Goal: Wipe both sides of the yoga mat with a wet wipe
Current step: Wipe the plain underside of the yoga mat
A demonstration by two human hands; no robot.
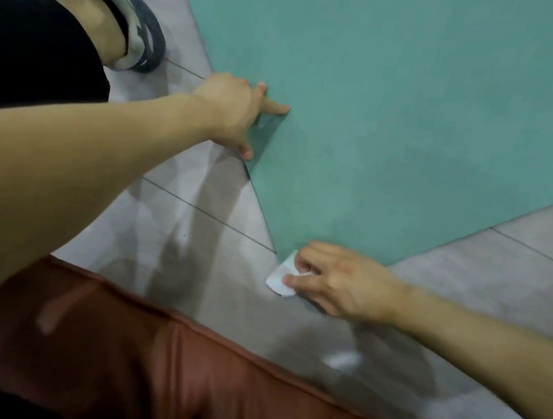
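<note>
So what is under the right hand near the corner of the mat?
A white wet wipe lies under the right hand, at the teal yoga mat corner, over grey floor tiles. The fingers hide part of the wipe.

Setting was a home room: grey tiled floor [197, 228], brown leather sofa cushion [153, 367], slippered foot [134, 24].

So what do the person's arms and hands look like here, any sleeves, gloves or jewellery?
Both forearms are bare to the frame edge: no sleeves or gloves. The left hand and right hand show no rings, watch or wristband. Fingers are uncovered, with short plain nails. The picture is slightly blurred, so fine marks cannot be told.
</note>
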